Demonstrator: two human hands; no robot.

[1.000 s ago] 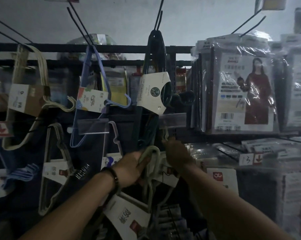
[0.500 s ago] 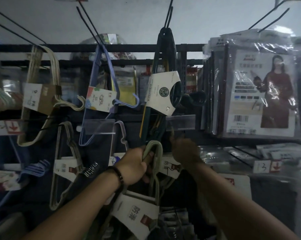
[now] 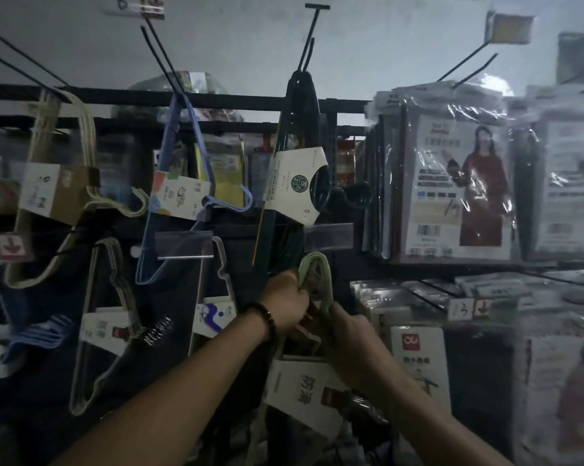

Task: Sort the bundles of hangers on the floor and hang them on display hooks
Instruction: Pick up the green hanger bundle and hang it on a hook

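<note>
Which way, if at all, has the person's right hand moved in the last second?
Yes. The right hand has dropped away from the clear plastic label strip, down to grip the pale green hanger bundle.

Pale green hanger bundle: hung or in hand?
In hand: left hand and right hand grip the hanger bundle. On a peg: cannot tell.

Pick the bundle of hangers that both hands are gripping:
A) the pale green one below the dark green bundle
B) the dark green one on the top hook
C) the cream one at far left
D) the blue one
A: the left hand and the right hand both curl round the pale green bundle, just beneath the dark green bundle hanging on its hook.
</note>
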